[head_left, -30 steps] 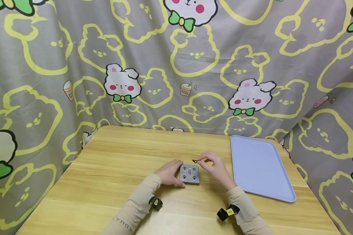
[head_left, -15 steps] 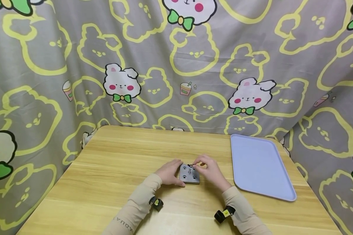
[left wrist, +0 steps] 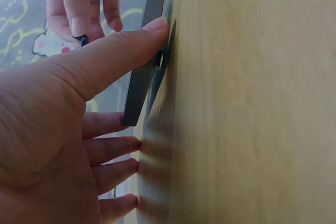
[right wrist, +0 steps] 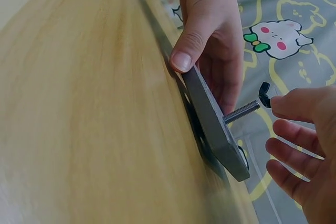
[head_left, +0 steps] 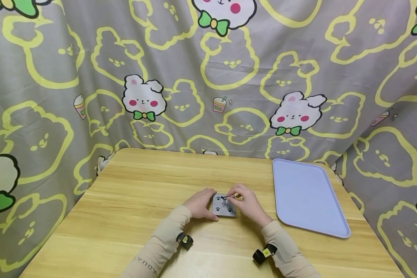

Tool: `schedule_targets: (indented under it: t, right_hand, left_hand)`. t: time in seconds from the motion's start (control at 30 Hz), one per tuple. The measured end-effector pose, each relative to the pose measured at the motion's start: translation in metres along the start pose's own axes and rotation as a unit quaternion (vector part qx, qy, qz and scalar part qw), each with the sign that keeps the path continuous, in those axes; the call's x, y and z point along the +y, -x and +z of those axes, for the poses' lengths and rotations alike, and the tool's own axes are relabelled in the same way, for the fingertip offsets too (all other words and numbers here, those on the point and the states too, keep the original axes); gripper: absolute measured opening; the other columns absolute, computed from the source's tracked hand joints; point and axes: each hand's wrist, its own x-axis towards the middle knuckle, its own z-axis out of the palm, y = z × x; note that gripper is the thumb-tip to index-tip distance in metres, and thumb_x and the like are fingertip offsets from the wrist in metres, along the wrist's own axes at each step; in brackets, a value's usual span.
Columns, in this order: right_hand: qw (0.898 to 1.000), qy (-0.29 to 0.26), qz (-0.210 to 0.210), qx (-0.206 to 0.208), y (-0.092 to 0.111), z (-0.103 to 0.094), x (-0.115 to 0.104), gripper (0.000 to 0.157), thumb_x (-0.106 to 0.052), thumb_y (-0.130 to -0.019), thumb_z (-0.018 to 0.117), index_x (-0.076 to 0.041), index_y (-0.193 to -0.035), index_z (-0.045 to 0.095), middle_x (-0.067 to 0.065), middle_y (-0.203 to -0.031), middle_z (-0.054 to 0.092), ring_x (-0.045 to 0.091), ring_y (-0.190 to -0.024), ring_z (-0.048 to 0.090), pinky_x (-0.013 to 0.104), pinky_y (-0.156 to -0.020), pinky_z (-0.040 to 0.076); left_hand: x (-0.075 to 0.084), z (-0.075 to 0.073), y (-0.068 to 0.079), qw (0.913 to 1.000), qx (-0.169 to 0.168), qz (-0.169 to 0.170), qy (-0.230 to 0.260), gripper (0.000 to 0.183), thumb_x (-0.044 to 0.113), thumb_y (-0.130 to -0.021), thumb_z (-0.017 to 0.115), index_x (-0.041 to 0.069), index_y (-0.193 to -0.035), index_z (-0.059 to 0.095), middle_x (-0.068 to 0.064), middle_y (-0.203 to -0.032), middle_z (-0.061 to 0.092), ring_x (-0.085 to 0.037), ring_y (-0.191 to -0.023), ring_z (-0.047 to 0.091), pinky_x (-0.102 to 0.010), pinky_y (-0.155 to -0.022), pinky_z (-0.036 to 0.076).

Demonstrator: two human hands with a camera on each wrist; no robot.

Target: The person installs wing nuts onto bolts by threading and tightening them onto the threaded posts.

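A square grey metal plate (head_left: pixel 224 211) with several holes lies flat at the middle of the table. From its centre stands a threaded bolt (right wrist: pixel 242 112). My left hand (head_left: pixel 200 204) holds the plate from the left, with the thumb on its near edge and fingers at the far side. My right hand (head_left: pixel 247 201) pinches a small black wing nut (right wrist: pixel 264 94) between thumb and forefinger. In the right wrist view the wing nut is right at the bolt's free end; whether it touches the thread I cannot tell. The right hand's other fingers (right wrist: pixel 294 153) are spread apart.
A light blue tray (head_left: pixel 309 197) lies at the right of the wooden table (head_left: pixel 153 181). Behind the table hangs a grey curtain (head_left: pixel 180 50) with cartoon prints. Black cameras are strapped to both wrists.
My right hand has moved left and slightly nearer with the wing nut, from beyond the plate's far right corner to above the bolt. The left hand and plate have stayed put.
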Motion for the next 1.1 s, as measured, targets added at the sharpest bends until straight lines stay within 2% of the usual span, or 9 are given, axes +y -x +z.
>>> schedule_targets:
  t: [0.23,0.67,1.1]
  right_hand:
    - [1.0,0.002,-0.006,0.0,0.0007,0.0018,0.0036,0.011,-0.009,-0.082,0.075,-0.018,-0.085,0.071,-0.002,-0.094,0.068,0.017,-0.086,0.063,0.037,-0.074,0.059]
    - [1.0,-0.012,0.001,-0.004,0.0011,0.003,0.0059,0.004,-0.016,-0.084,0.075,-0.016,-0.085,0.072,-0.003,-0.093,0.068,0.016,-0.087,0.063,0.037,-0.076,0.059]
    - [1.0,-0.01,0.0,-0.005,0.0019,0.0034,0.0073,0.008,-0.011,-0.083,0.076,-0.017,-0.085,0.071,-0.002,-0.094,0.068,0.016,-0.088,0.063,0.038,-0.077,0.06]
  left_hand:
    - [-0.0014,0.0016,-0.0007,0.9999,0.006,0.011,-0.008,0.097,0.05,-0.069,0.084,0.004,-0.143,0.042,-0.013,-0.147,0.048,-0.029,-0.136,0.046,-0.041,-0.116,0.037]
    - [-0.0009,0.0016,-0.0006,0.9999,0.006,0.007,-0.004,0.097,0.049,-0.068,0.084,0.004,-0.143,0.043,-0.013,-0.146,0.048,-0.029,-0.135,0.047,-0.042,-0.116,0.037]
    - [0.0009,-0.0002,0.0005,0.9999,0.007,0.01,-0.006,0.098,0.049,-0.068,0.085,0.003,-0.143,0.043,-0.014,-0.145,0.049,-0.029,-0.135,0.047,-0.042,-0.116,0.038]
